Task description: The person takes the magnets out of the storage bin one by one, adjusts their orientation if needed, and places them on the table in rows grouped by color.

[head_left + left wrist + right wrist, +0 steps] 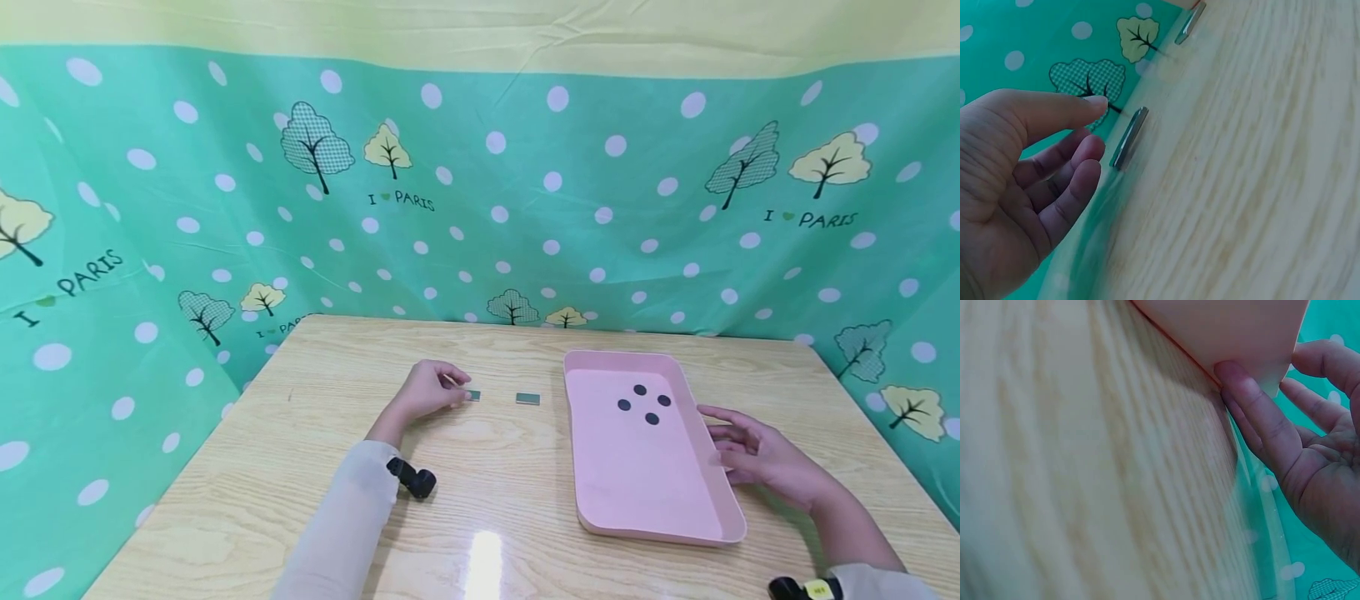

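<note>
My left hand (432, 389) hovers beside a small flat rectangular piece (1129, 139) with a shiny silvery-green surface. In the left wrist view a gap shows between the loosely bent fingers and the piece, and nothing is in the hand. A similar rectangular piece (528, 399) lies a little to the right on the table. On the right stands a shallow pink tray (637, 492) holding several small dark round discs (652, 419). The right hand (757, 454) rests its fingers against the outside of the tray's right wall, as the right wrist view also shows.
The light wooden table (480, 475) carries both pieces and the tray. A green dotted curtain (465, 183) with printed trees hangs behind the table and along its sides. Black cameras (412, 479) are strapped to both wrists.
</note>
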`<control>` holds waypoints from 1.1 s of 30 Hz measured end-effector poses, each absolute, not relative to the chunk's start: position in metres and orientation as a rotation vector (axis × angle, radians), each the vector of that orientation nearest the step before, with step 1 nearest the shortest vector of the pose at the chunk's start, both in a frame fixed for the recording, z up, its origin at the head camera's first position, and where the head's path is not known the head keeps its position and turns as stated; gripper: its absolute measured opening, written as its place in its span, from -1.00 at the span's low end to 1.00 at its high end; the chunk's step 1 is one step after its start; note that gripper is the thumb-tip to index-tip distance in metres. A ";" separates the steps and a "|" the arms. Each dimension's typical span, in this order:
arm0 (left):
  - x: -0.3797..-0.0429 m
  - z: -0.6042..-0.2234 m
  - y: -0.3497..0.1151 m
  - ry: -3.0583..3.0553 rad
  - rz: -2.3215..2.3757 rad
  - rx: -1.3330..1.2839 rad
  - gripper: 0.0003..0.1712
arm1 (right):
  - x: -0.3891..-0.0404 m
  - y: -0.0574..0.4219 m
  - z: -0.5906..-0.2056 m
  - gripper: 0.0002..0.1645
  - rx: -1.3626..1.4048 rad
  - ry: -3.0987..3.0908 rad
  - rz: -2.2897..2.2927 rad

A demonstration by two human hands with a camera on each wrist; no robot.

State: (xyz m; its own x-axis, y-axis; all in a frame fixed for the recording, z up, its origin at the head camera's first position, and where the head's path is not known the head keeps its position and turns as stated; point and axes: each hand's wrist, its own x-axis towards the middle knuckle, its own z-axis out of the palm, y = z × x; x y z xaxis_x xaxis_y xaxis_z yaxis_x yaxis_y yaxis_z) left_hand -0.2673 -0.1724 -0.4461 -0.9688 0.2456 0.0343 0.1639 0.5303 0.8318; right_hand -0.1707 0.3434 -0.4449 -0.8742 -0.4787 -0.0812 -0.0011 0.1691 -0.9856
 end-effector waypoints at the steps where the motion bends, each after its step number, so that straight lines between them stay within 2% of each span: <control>1: -0.267 -0.445 -0.171 2.661 1.451 0.357 -0.76 | -0.171 0.343 -0.445 -0.30 -0.454 2.080 -1.751; 33: -0.251 -0.419 -0.110 2.486 1.605 0.631 -0.70 | -0.171 0.343 -0.445 -0.28 -0.442 2.096 -1.747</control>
State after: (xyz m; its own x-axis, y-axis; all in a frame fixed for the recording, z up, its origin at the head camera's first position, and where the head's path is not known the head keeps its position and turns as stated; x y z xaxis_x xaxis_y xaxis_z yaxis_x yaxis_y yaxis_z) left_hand -0.2513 -0.1098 -0.4192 -0.9066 0.4029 0.1254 0.2802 0.3528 0.8928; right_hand -0.1706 0.3431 -0.4453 -0.8803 -0.4668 -0.0844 -0.0012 0.1801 -0.9836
